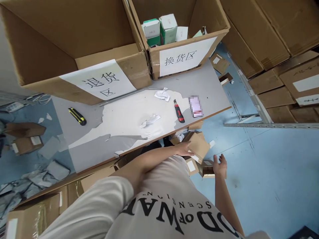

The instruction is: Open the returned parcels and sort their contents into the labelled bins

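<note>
- Head view: the left hand [183, 148] lies against a brown carton [199, 145]; whether it grips, I cannot tell.
- Right hand [220, 164] is released, fingers spread.
- That carton is beyond the table's [216, 91] edge, not yet on top.
- Small boxes [168, 30] already sit inside a big box [154, 63].
- Both cutters [178, 111] lie unused.

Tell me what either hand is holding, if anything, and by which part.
The left hand touches the left side of a cardboard box; whether it grips it cannot be told. The right hand is open, holding nothing.
</note>
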Available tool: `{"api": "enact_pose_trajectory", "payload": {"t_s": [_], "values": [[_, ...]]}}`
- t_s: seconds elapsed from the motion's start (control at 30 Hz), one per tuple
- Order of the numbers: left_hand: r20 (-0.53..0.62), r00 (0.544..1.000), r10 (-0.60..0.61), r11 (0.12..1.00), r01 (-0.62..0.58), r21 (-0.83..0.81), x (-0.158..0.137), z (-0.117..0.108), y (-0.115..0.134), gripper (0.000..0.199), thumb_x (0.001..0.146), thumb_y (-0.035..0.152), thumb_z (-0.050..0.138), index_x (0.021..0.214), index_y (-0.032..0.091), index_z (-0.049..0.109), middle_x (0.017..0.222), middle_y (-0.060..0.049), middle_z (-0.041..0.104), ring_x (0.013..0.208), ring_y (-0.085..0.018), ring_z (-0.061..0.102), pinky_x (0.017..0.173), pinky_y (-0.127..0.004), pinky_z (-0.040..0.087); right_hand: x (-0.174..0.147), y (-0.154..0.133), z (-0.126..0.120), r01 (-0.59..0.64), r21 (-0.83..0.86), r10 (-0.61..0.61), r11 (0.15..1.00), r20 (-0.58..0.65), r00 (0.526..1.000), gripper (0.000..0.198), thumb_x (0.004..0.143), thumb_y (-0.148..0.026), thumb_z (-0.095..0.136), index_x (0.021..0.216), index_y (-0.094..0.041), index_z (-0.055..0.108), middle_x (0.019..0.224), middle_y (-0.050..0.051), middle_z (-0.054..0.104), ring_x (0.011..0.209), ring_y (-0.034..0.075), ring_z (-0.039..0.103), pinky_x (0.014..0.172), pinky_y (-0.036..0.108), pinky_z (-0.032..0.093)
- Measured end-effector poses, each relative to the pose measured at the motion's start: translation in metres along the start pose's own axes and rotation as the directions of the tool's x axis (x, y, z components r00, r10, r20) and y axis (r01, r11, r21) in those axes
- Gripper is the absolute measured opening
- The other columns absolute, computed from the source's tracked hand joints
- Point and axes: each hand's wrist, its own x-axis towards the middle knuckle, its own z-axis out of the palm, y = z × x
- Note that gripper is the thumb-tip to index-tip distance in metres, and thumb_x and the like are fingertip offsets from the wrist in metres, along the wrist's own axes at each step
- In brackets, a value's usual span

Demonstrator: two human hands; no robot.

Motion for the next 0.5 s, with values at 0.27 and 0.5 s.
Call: {"api": "enact_pose_trajectory", "payload": {"t_s": [0.27, 0.5], "values": [[-0.870, 0.463, -0.172, 0.729, 0.654, 0.204, -0.101, -0.118, -0.058, 0.077, 0.085, 0.031, 0.057, 0.150, 0.010, 0.022, 0.159, -0.022, 0.008, 0.147, -0.039, -0.004, 0.112, -0.067, 0.003, 0.038, -0.246, 0.131, 0.744, 0.198, -0.754, 0.638, 0.356, 0.552, 0.057, 0.088, -0.036, 0.047, 0.139, -0.010, 0.042, 0.130, 0.019, 0.051, 0.124, 0.030, 0.044, 0.106, 0.048, 0.036], [-0.837, 0.449, -0.312, 0.808, 0.589, 0.014, -0.100, -0.144, -0.095, 0.045, 0.089, 0.017, 0.043, 0.134, 0.018, 0.048, 0.131, -0.013, 0.059, 0.120, -0.027, 0.055, 0.097, -0.041, 0.045, 0.058, -0.386, 0.236, 0.658, 0.221, -0.655, 0.720, 0.529, 0.539, 0.057, 0.084, -0.015, 0.059, 0.138, -0.017, 0.042, 0.149, 0.018, 0.025, 0.135, 0.036, 0.029, 0.104, 0.059, 0.031]]}}
